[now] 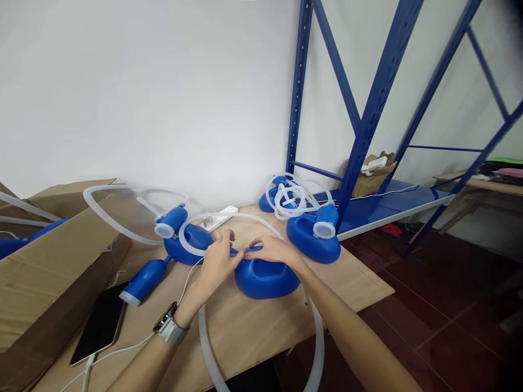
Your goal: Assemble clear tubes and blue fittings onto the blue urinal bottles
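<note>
pinches blue bottle [267, 282] by neck [255, 249] with curled right hand [273, 249]; holds half-curled left hand [218, 255] right there, cannot tell if gripping.

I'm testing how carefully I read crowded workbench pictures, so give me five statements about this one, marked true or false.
1. The left hand and the right hand are both at the nearest blue container. True.
2. The watch is on the right wrist. False: the watch is on the left wrist.
3. A dark tablet lies beside the cardboard box. True.
4. The power strip rests on the blue shelf. False: the power strip lies on the table, near the wall.
5. The brown paper bag lies on the floor. False: the bag stands on the blue shelf.
</note>
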Available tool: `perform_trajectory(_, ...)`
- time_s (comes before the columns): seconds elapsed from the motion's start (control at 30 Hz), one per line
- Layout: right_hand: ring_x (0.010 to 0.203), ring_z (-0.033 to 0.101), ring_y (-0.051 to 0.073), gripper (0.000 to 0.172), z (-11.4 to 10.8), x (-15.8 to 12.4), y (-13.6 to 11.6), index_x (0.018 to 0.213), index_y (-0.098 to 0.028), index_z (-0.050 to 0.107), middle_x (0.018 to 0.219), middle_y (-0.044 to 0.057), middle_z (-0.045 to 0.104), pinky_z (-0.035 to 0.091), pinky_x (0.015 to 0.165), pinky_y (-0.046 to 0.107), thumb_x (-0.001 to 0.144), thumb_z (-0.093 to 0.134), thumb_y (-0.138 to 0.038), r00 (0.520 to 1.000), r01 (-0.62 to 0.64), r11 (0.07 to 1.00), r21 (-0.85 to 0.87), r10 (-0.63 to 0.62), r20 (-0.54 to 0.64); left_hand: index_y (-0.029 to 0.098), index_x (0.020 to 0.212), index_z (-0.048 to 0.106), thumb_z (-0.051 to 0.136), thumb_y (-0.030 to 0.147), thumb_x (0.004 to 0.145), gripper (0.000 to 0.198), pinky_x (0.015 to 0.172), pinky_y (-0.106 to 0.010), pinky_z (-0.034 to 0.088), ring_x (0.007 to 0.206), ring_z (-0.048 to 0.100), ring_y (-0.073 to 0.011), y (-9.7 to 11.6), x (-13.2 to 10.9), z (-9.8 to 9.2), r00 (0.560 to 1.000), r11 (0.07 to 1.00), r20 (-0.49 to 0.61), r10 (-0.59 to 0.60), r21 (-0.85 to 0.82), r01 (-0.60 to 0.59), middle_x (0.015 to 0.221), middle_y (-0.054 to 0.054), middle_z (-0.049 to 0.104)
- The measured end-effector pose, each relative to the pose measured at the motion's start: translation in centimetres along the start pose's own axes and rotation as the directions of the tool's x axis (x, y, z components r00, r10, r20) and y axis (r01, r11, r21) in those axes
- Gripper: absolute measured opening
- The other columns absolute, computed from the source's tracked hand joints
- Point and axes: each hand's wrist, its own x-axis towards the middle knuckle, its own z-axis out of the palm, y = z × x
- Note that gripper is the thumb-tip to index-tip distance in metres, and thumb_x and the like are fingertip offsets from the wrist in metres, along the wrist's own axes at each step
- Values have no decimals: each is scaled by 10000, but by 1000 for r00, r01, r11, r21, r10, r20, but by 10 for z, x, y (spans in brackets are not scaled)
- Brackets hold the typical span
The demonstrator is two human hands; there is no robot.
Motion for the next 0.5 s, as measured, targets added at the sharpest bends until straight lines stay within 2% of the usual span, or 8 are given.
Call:
perform_trajectory(0.07,737,699,247,640,-3,0,-2,1189,-239,773,778,34,758,510,646,305,734,783,-688,997,-46,998,31,43,68,199,1161,558,628,301,904,285,780,-347,491,981,721,-278,0,-1,-1,1000,1000,1,12,-12,-12,1107,-100,743)
perform_trajectory(0.17,520,573,172,706,-7,1,-8,1314,-215,709,533,-45,583,415,498,261,759,768,-646,978,-124,990,71,110,179,215,1152,565,612,249,901,258,782,-343,491,970,723,-268,1,0,-2,1000,1000,12,25,-19,-25,1063,-77,752)
perform_trajectory(0.23,480,531,157,745,-9,1,-11,1371,-194,675,477,-70,511,385,474,250,766,768,-619,970,-142,988,64,126,207,228,1092,591,608,233,905,188,765,-332,483,935,721,-254,1,2,-2,999,999,19,27,-21,-27,1029,-61,749)
perform_trajectory(0.33,470,534,163,800,-10,4,-13,1416,-178,648,451,-70,501,389,476,252,766,759,-630,963,-152,988,36,140,230,233,986,626,612,224,910,79,743,-320,472,913,714,-242,1,6,-3,999,999,30,30,-24,-29,1005,-49,735)
perform_trajectory(0.5,485,567,179,773,-11,11,-11,1296,-191,734,459,-48,537,408,482,264,722,755,-708,951,-159,987,-1,154,269,221,939,658,617,177,895,74,721,-307,467,864,702,-220,4,10,-3,999,1000,40,18,-23,-17,992,-49,697)
